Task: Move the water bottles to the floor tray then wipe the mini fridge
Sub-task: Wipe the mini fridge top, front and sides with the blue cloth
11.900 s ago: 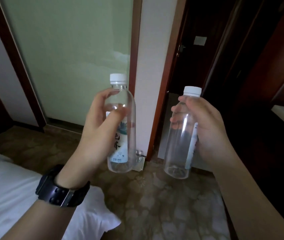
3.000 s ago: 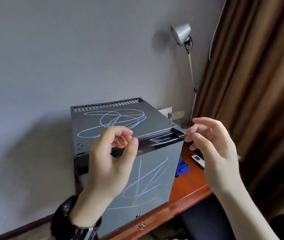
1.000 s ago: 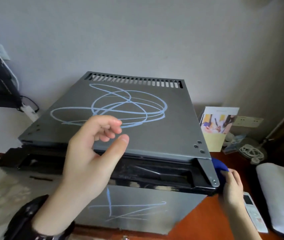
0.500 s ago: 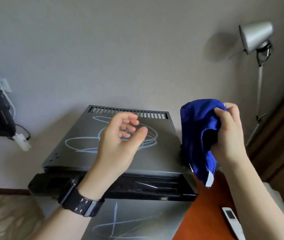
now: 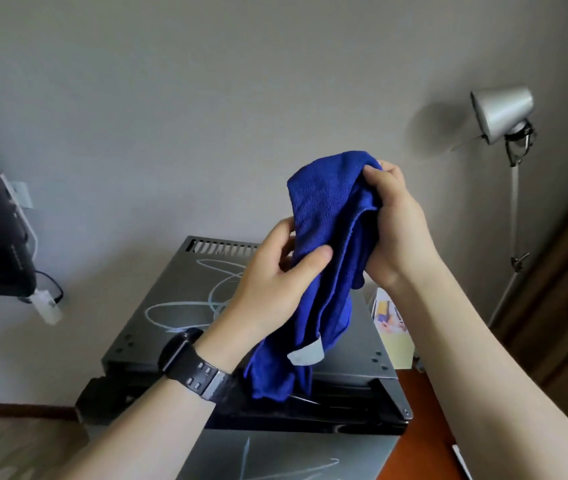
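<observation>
- Head view. Blue cloth (image 5: 327, 244): held up in the air, long axis near upright, tail hanging down over the mini fridge (image 5: 178, 306).
- Right hand (image 5: 396, 226): fingers curled round the cloth's top.
- Left hand (image 5: 275, 282): thumb and fingers pinching its middle, nearer the fridge.
- Fridge top: directly below the grip, scribbled with pale marks; wiping calls for a move straight down.
- Water bottles: not in view.

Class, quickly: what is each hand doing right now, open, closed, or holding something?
Left hand: closed, pinching the blue cloth between thumb and fingers.
Right hand: closed, gripping the same cloth near its top.
</observation>
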A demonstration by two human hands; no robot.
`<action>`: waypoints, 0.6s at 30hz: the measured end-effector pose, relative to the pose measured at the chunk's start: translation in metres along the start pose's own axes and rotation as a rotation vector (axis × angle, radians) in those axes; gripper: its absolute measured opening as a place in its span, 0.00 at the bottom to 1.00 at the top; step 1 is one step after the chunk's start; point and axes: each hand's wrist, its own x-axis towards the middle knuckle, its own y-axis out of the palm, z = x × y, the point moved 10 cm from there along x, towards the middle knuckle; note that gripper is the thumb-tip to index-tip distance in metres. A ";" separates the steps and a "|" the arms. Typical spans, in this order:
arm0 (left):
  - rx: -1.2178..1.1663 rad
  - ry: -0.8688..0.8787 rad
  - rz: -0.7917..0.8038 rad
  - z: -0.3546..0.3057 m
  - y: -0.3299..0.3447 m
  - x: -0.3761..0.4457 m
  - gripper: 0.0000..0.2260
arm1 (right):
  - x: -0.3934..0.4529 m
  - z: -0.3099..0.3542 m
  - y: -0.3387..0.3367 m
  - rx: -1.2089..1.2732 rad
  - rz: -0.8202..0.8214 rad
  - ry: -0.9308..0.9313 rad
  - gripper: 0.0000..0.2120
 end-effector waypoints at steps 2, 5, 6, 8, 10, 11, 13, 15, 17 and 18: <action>-0.002 0.040 -0.003 -0.011 -0.006 0.005 0.04 | 0.004 0.000 0.005 0.005 0.021 0.019 0.01; -0.094 0.052 -0.081 -0.025 -0.029 0.018 0.13 | 0.010 0.009 0.016 -0.013 0.099 0.023 0.03; -0.135 0.045 -0.104 -0.030 -0.038 0.024 0.14 | 0.012 0.012 0.019 -0.016 0.125 0.023 0.04; -0.277 0.003 -0.091 -0.039 -0.049 0.035 0.10 | 0.015 0.020 0.024 -0.013 0.171 0.022 0.07; -0.482 -0.062 -0.039 -0.051 -0.053 0.042 0.10 | 0.018 0.029 0.027 0.069 0.212 0.030 0.11; -0.565 -0.077 -0.026 -0.058 -0.056 0.045 0.10 | 0.021 0.034 0.028 0.111 0.229 0.030 0.13; -0.617 -0.057 0.005 -0.078 -0.063 0.053 0.12 | 0.025 0.048 0.029 0.096 0.240 -0.009 0.17; -0.581 -0.020 0.013 -0.098 -0.071 0.061 0.14 | 0.026 0.063 0.035 0.063 0.257 -0.075 0.20; -0.544 0.000 0.020 -0.113 -0.077 0.069 0.11 | 0.027 0.077 0.040 0.053 0.261 -0.132 0.23; -0.534 0.004 0.027 -0.119 -0.079 0.073 0.09 | 0.027 0.084 0.041 0.046 0.255 -0.156 0.23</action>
